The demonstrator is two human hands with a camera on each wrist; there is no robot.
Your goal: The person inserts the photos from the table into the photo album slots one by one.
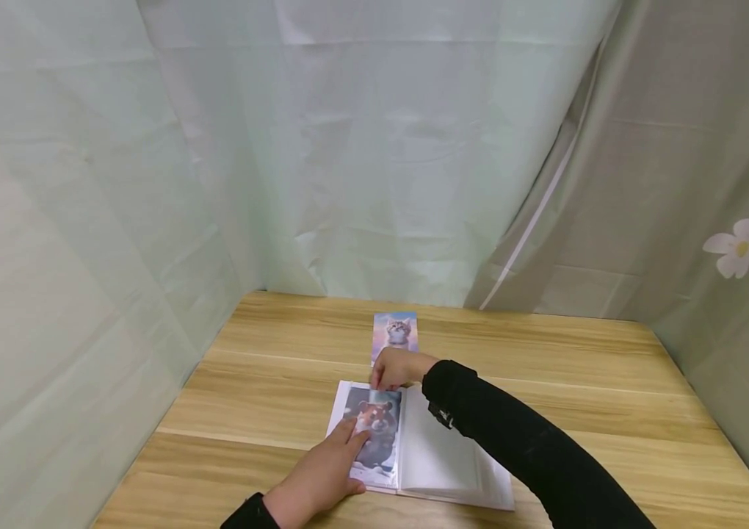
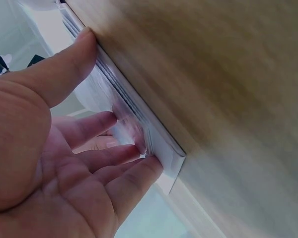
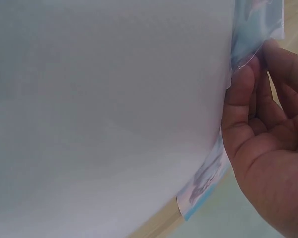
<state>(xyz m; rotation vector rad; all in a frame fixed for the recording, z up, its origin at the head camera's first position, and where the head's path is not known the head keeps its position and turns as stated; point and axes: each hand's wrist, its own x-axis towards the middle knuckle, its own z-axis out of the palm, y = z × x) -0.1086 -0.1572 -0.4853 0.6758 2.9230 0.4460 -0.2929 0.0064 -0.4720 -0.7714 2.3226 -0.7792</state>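
Observation:
A small photo album (image 1: 443, 455) lies spread on the table, its white right-hand page bare. On the left page a clear pocket holds a bear picture card (image 1: 381, 441). At the top of that page my right hand (image 1: 396, 369) pinches the upper edge of the card, where the clear film (image 3: 248, 44) shows between thumb and fingers in the right wrist view. My left hand (image 1: 324, 466) rests on the left page with extended fingers; in the left wrist view its thumb (image 2: 82, 54) touches the album's edge and the other fingertips press on the page stack.
A kitten picture card (image 1: 397, 330) lies flat on the wooden table (image 1: 269, 367) just beyond the album, partly behind my right hand. Pale curtains (image 1: 381, 147) hang along the back and both sides of the table.

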